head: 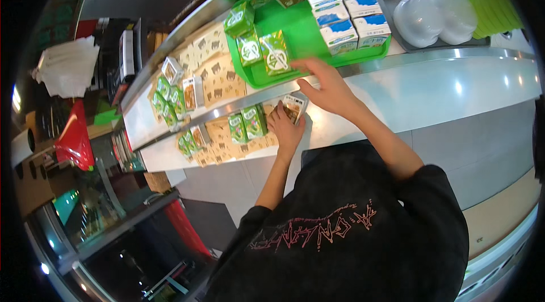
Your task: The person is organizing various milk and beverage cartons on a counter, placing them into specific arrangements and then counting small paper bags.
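My left hand has its fingers and thumb around a white-and-brown drink carton at the front of the white counter. Beside it, two green cartons sit on brown paper bags printed with bears. My right hand, slightly blurred, hovers with fingers apart at the near rim of a green tray. Closest to its fingertips is a green-and-white carton in that tray. Blue-and-white milk cartons stand in rows on the tray's right side.
More cartons and paper bags lie on the raised shelf at left. A grey tray at right holds stacked white bowls and green dishes. A metal edge divides the shelf from the lower counter.
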Available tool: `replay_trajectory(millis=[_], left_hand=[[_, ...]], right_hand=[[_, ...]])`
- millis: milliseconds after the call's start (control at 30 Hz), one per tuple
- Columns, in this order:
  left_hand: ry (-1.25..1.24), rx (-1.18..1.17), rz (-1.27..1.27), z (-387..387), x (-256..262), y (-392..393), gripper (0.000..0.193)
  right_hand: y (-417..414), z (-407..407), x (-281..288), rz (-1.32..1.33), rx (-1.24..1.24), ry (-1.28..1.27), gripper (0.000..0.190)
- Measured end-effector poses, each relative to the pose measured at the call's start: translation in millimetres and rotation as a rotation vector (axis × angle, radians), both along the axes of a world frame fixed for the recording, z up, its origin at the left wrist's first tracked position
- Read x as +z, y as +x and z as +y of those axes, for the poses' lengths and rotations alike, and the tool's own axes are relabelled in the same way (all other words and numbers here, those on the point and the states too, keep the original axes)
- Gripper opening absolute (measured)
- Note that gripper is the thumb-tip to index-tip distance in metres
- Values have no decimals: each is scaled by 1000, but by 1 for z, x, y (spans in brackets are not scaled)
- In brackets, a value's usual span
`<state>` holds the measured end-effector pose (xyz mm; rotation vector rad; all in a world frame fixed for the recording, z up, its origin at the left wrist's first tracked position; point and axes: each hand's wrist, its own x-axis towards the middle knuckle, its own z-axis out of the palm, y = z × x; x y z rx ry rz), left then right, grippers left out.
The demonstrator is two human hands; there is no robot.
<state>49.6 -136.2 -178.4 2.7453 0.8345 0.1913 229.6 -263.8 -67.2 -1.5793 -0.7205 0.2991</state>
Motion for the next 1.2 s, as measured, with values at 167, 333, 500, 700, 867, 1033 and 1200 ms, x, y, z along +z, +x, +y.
replay_trajectory(millis=[167, 333, 500, 700, 867, 1033, 1200], left_hand=[[-120, -4, -88, -2, 26, -1, 84], [-215, -106, -215, -34, 77, -10, 85], [-253, -125, -300, -54, 92, -11, 89], [-831, -51, -344, -26, 114, -26, 81], [-926, -91, -408, -46, 135, -28, 89], [-470, -240, -305, -54, 149, -13, 83], [-1904, 83, -621, -32, 143, -16, 74]], right_hand=[[-49, -51, -67, 178, 117, -224, 46], [-62, -65, -56, 462, 227, -227, 70], [-37, -45, -32, 433, 458, -316, 61], [-31, -48, -23, 675, 321, -47, 47], [-37, -48, -11, 704, 309, -56, 43], [-43, -50, 18, 784, 258, -109, 47], [-25, -75, 29, 748, 327, 94, 46]])
